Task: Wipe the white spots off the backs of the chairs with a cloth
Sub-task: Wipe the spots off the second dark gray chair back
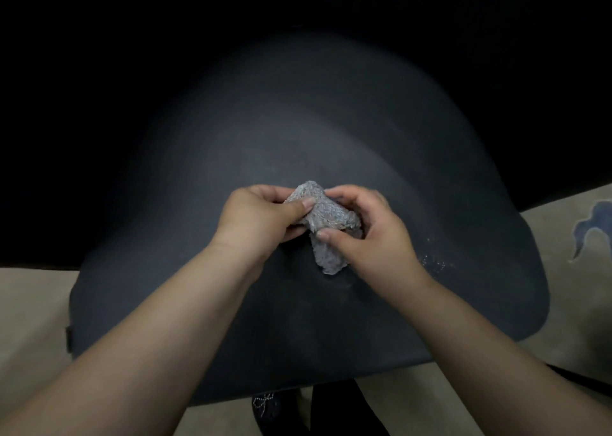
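dark chair back (298,144) — cloth (326,223) lengthwise, downward

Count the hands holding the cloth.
2. The left hand pinches the cloth at its left side; the right hand grips its right side, over the dark chair back.

The scene was dim, lit from near the camera; light pooled on the chair back (298,144) and faded to black above. Wide-angle distortion bulged the chair's edges, and the far rim looked soft.
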`<act>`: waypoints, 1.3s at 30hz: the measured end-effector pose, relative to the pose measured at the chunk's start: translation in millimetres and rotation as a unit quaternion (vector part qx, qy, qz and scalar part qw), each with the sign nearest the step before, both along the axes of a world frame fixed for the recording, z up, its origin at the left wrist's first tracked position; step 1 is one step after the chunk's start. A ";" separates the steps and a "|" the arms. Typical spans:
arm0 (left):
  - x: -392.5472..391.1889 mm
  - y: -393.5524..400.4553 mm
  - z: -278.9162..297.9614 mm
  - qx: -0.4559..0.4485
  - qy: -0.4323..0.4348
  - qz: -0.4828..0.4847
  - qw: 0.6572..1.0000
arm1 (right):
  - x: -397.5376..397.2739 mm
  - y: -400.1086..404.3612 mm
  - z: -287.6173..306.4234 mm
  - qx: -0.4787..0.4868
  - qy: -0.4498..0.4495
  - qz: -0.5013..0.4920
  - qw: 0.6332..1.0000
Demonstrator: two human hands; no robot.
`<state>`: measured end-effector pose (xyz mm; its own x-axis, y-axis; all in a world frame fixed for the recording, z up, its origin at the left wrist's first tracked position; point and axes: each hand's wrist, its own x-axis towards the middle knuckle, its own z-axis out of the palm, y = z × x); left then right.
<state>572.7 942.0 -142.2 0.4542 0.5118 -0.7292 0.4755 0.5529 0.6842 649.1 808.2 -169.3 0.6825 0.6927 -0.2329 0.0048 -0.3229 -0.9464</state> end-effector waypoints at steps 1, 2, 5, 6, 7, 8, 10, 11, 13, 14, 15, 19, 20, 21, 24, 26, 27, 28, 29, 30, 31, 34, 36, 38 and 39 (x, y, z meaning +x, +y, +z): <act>-1.2 1.5 0.9 -0.011 -0.004 0.003 1.000 | 3.1 -0.5 0.9 -0.010 -0.028 0.017 0.999; -2.7 2.6 1.4 -0.017 -0.007 0.002 1.000 | 6.3 -0.7 1.3 -0.019 -0.050 0.030 0.998; -6.4 5.7 1.9 -0.015 -0.024 -0.023 0.999 | 9.8 -0.5 2.1 -0.017 -0.035 0.025 0.999; -7.0 7.4 2.4 -0.011 -0.032 -0.038 0.999 | 9.4 0.5 3.0 -0.008 -0.016 0.015 1.000; -7.2 9.2 3.2 -0.005 -0.039 -0.052 0.998 | 9.5 1.4 4.0 0.004 0.007 0.004 1.000; -7.4 10.8 3.8 0.002 -0.045 -0.064 0.997 | 10.5 2.2 4.8 0.016 0.030 -0.006 0.999; -7.4 13.1 4.9 0.017 -0.057 -0.082 0.995 | 15.7 2.7 7.5 0.033 0.073 -0.014 0.997; -7.4 13.7 5.6 0.022 -0.065 -0.089 0.994 | 19.8 2.6 8.9 0.031 0.081 -0.007 0.996; -6.6 13.8 7.2 0.031 -0.083 -0.101 0.991 | 27.7 2.9 12.2 0.012 0.067 0.017 0.998; -5.8 13.8 8.0 0.034 -0.091 -0.105 0.990 | 30.9 3.3 13.0 0.006 0.068 0.028 0.997; -4.5 13.8 8.7 0.035 -0.099 -0.107 0.989 | 33.6 3.3 13.7 0.003 0.089 0.041 0.995; 4.4 13.1 11.2 0.036 -0.120 -0.101 0.987 | 43.9 5.4 16.8 -0.024 0.154 0.089 0.984; 6.7 12.9 11.4 0.036 -0.120 -0.097 0.987 | 46.8 6.3 17.7 -0.027 0.137 0.090 0.986; 8.9 13.1 11.0 0.041 -0.117 -0.091 0.988 | 50.0 7.2 19.2 -0.024 0.113 0.078 0.990; 14.9 17.5 4.6 0.104 -0.070 -0.060 0.990 | 71.1 5.9 22.5 -0.006 0.010 -0.031 0.999; 17.5 20.7 -3.9 0.193 -0.019 -0.081 0.978 | 93.9 0.1 20.0 -0.051 -0.140 -0.082 0.985; 18.4 21.6 -7.8 0.251 0.004 -0.115 0.961 | 103.7 -2.5 17.4 -0.091 -0.213 -0.080 0.969; 19.5 21.0 -10.0 0.306 0.026 -0.155 0.939 | 111.1 -4.2 12.9 -0.132 -0.264 -0.067 0.953; 20.7 19.5 -11.4 0.349 0.043 -0.196 0.915 | 114.9 -5.1 7.6 -0.174 -0.292 -0.047 0.940; 22.8 17.9 -13.8 0.385 0.051 -0.237 0.891 | 115.8 -5.2 1.0 -0.211 -0.309 -0.021 0.927; 23.6 15.8 -16.2 0.417 0.057 -0.279 0.863 | 111.8 -5.5 -4.8 -0.237 -0.324 0.006 0.916; 27.9 13.9 -23.7 0.462 0.085 -0.361 0.806 | 104.3 -9.4 -17.5 -0.216 -0.385 0.027 0.897; 28.8 15.3 -28.9 0.473 0.091 -0.366 0.796 | 107.0 -13.0 -20.4 -0.198 -0.410 0.019 0.890; 30.3 17.9 -33.0 0.482 0.087 -0.358 0.795 | 113.9 -14.8 -22.5 -0.197 -0.407 0.031 0.891; 31.3 19.9 -34.7 0.487 0.086 -0.354 0.793 | 116.3 -14.4 -23.0 -0.193 -0.395 0.043 0.897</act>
<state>604.0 961.9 -176.9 0.8165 0.5312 -0.2261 0.5633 -0.6472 0.5137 765.3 793.8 -192.3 0.6878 0.7229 0.0659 0.6659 -0.5922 -0.4538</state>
